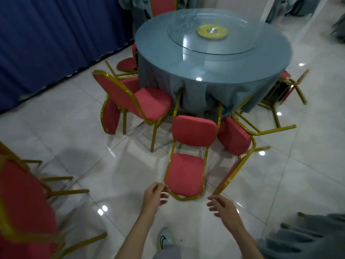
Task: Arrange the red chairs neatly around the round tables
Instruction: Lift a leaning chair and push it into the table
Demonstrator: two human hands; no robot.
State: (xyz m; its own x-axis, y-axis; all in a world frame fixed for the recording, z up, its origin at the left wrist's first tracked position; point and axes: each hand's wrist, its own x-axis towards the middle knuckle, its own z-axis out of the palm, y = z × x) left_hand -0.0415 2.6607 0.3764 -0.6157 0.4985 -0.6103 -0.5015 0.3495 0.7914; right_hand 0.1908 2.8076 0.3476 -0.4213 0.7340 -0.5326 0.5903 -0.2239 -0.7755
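Nearest you, your shoe (164, 240) carries a dark curved tick mark. It is the only marking in view, and no lettering can be read anywhere.

Your left hand (155, 195) and right hand (222, 206) both reach forward with fingers loosely curled, holding nothing. The left fingertips sit at the near corner of the tipped chair (184, 174); contact cannot be confirmed. The right hand is just short of a second fallen chair (233, 136), which lies on its side to the right.

The tipped chair lies on its back between your hands and the round table (156, 43), its seat pad standing up and its legs pointing at the cloth.

Expect a stiff metal frame that is probably moderate in weight, with soft padding that gives under pressure. Grip the gold tubing at both sides of the backrest, not the cushion. The glossy tiles will likely let the feet slide.

Further left, 1 upright chair (149, 103) stands at the table. More chairs lie skewed around the far sides.
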